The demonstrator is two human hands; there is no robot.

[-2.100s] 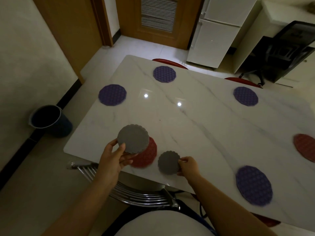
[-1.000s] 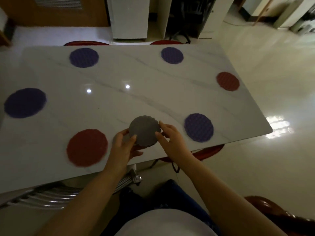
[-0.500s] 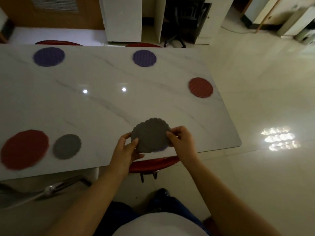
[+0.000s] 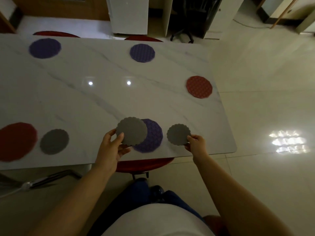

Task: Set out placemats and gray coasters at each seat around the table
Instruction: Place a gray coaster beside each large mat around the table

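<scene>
Right hand (image 4: 196,144) pinches a gray coaster (image 4: 178,134) at its 4 o'clock rim. The coaster sits at the table (image 4: 102,103) near the front edge, at 3 o'clock of the purple mat (image 4: 152,137), with a gap between them. Left hand (image 4: 112,148) grips a second coaster (image 4: 131,131), which overlaps the mat's 10 o'clock side. Open marble lies toward 12 o'clock. Both coasters are round, scalloped and matte gray.

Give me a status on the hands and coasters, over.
Status: left grip holds a gray coaster partly over the purple mat; right grip pinches a second coaster beside it; nothing in the way.
</scene>
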